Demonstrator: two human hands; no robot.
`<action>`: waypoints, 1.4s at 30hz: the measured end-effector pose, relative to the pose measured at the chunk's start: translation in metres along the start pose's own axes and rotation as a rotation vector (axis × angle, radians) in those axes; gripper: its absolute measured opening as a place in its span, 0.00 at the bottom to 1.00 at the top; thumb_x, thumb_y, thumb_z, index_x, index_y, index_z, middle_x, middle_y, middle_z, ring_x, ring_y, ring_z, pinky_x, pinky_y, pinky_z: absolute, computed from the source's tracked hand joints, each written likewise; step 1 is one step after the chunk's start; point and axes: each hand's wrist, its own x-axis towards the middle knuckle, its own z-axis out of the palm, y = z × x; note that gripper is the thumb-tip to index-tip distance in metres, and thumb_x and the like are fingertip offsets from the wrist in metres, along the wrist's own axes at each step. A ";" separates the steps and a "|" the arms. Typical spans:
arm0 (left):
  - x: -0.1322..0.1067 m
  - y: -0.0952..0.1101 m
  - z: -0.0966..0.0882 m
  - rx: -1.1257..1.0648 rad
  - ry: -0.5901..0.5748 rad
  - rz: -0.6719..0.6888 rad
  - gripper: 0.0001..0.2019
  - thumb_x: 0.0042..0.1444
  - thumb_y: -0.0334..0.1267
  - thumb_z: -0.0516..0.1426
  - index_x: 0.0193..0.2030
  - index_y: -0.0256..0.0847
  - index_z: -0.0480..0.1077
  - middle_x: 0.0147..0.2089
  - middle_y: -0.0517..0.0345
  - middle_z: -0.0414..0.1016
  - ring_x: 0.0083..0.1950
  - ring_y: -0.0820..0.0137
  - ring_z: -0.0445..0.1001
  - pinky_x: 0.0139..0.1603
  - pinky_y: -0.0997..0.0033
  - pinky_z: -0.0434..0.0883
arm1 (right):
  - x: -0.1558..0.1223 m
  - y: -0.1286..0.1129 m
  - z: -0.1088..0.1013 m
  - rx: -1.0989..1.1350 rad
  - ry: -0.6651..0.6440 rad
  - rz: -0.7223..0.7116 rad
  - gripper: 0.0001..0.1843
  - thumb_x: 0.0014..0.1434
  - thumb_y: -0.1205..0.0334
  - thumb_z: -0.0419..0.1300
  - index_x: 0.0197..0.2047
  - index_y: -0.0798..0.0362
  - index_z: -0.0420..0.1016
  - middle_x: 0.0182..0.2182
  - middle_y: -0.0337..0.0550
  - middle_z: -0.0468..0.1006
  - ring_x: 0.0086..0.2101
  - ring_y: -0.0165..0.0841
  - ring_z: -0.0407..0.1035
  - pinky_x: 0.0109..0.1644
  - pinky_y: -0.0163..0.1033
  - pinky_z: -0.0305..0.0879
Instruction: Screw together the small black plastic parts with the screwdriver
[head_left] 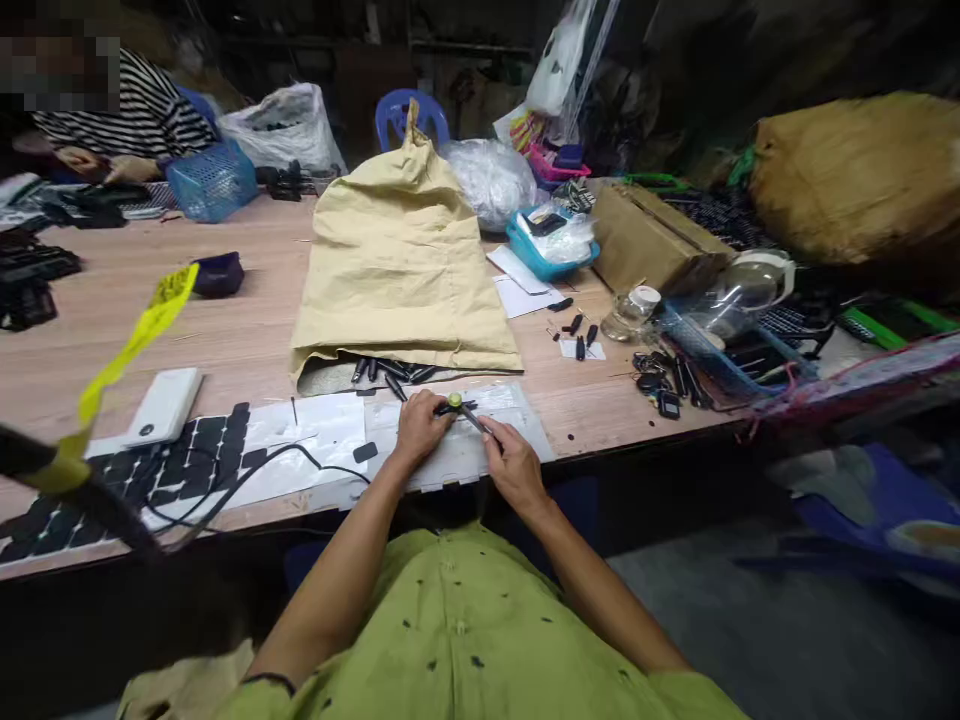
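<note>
At the near edge of the table, my right hand is closed around the handle of a small hammer. Its round yellow-green head lies over a small slim black part. The fingers of my left hand are closed at the left end of this part and pin it down; they partly hide it. Both hands work above a pale white sheet. Just beyond my left hand, several black pieces stick out from under a beige cloth sack.
On the left are a white power bank, rows of black pads and a cable. Rightward stand a glass jar, a blue basket and a cardboard box. Another person sits far left.
</note>
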 end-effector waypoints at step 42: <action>-0.045 0.005 -0.037 -0.102 0.071 -0.023 0.10 0.60 0.47 0.57 0.39 0.43 0.73 0.41 0.51 0.78 0.43 0.60 0.75 0.46 0.57 0.74 | 0.062 0.026 0.009 -0.696 0.131 0.152 0.20 0.65 0.69 0.54 0.57 0.49 0.76 0.41 0.49 0.74 0.42 0.41 0.63 0.39 0.40 0.54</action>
